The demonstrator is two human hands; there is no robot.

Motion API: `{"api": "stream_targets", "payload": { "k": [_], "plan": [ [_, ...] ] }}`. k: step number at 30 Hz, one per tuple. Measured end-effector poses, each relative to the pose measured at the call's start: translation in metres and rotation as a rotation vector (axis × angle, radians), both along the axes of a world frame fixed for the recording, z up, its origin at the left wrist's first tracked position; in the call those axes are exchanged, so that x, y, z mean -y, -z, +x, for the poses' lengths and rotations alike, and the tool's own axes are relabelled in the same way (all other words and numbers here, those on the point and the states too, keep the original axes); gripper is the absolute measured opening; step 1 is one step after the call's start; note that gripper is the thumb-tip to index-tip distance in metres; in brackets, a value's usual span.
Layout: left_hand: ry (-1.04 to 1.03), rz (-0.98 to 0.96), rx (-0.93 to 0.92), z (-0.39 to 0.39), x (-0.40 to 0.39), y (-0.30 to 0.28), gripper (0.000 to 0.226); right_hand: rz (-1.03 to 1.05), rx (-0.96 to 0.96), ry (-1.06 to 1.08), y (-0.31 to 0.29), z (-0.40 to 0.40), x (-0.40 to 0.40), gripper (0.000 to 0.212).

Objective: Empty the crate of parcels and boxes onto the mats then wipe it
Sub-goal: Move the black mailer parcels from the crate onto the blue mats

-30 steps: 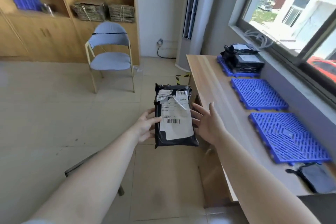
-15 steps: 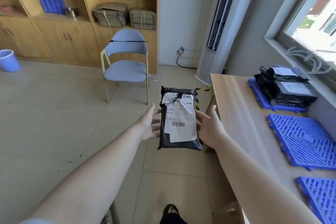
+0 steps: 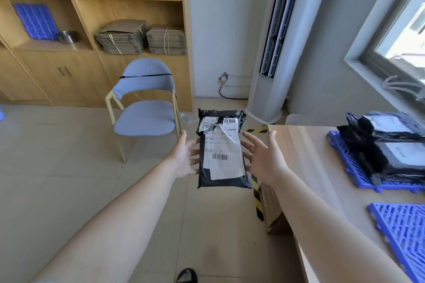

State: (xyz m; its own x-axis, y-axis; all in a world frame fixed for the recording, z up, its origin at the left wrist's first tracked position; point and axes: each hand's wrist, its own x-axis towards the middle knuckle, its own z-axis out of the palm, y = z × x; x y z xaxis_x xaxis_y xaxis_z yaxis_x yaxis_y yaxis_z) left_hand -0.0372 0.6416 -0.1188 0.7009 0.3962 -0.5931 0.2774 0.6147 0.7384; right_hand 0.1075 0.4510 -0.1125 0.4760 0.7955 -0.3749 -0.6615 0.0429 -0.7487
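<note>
A: What takes up most of the view?

B: The wooden shelving [image 3: 96, 30] along the far wall, then the light wood table [image 3: 305, 156] under the window on the right. A blue chair [image 3: 145, 108] stands on the tiled floor before the shelves.

A: And on the table?

B: Two blue mats. The far mat [image 3: 345, 161] carries a pile of black parcels [image 3: 388, 145]; the near mat [image 3: 400, 225] shows only its grid.

A: Where is the parcel being handled?

B: A black parcel [image 3: 220, 151] with a white label is up in the air over the floor, just left of the table's corner, between both hands.

A: How do the fingers lie?

B: The left hand [image 3: 186, 158] has straight, slightly spread fingers running under the parcel's left edge, thumb pointing up. The right hand [image 3: 262, 158] is open and spread as well, fingertips at the right edge; whether they actually touch it, I cannot tell. Neither hand curls round it.
</note>
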Motion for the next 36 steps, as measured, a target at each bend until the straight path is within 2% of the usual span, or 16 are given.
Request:
{"api": "stream_targets", "payload": {
  "k": [11,17,24,36],
  "plan": [
    [0.233,0.015,0.008,0.21,-0.127,0.001,0.064,-0.01,0.029,0.26,0.003,0.159,-0.108,0.085],
    [0.444,0.015,-0.034,0.33,-0.141,0.005,0.072,-0.021,-0.001,0.479,0.008,0.233,-0.103,0.086],
    [0.651,0.011,-0.022,0.453,-0.059,0.011,0.073,-0.073,0.023,0.745,0.006,0.297,-0.025,0.083],
    [1.026,0.161,0.08,0.61,0.188,-0.023,0.066,-0.004,0.022,1.155,-0.012,0.375,0.189,0.085]
  ]
}}
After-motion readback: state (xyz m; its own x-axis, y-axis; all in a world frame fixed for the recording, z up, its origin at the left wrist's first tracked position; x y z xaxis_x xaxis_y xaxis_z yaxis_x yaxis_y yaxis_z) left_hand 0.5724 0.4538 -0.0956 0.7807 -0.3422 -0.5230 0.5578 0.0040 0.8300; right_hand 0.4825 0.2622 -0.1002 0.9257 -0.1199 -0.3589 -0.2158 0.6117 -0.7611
